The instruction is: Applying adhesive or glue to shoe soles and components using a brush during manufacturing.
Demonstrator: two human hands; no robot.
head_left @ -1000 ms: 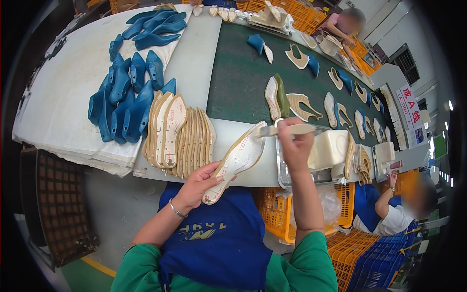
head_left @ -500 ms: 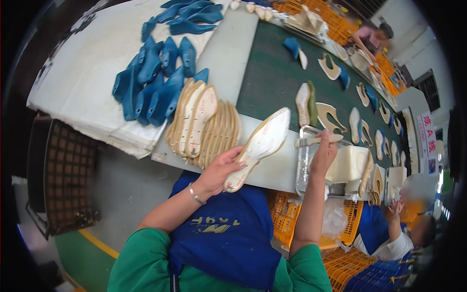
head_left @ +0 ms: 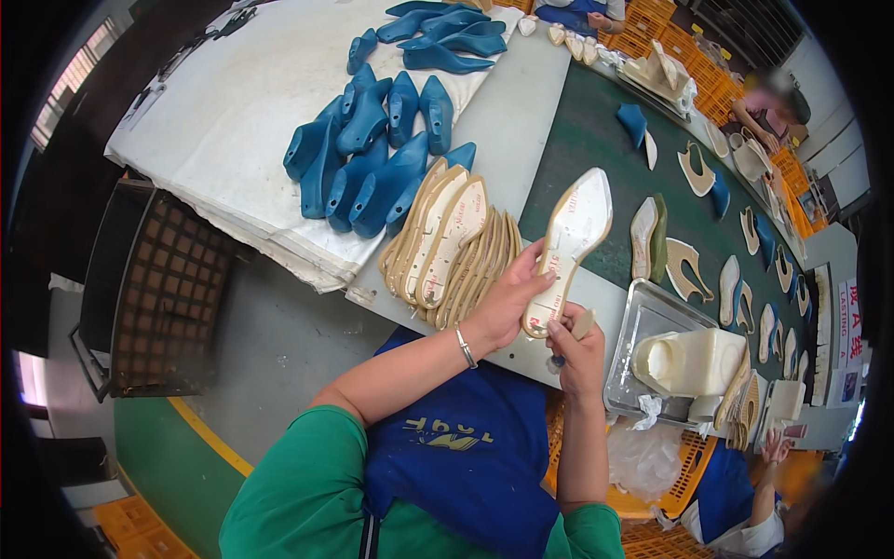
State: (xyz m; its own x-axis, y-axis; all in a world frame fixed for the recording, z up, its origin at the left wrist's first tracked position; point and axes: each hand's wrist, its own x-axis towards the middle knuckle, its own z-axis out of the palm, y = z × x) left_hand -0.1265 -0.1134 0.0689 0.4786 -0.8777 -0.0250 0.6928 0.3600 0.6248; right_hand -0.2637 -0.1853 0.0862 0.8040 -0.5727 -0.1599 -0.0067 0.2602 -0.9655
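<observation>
Pointing toe-away above the near edge of the pale, flat bench [head_left: 517, 88], a white, tan-rimmed shoe insole [head_left: 579, 219] is clamped in the left hand [head_left: 507, 303] by its heel half. The right hand [head_left: 579, 354], by the heel, closes on a pale-handled brush [head_left: 584, 323]. Leftward: stacked tan-edged insoles [head_left: 452, 247], glossy blue lasts [head_left: 365, 172]. Rightward: a silver metal tray [head_left: 626, 354] bears a cream plastic container [head_left: 698, 363].

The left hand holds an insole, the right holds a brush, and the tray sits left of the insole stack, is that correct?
No, the tray sits right of the insole stack, as the head view shows; the left hand does hold an insole and the right hand a brush.
</observation>
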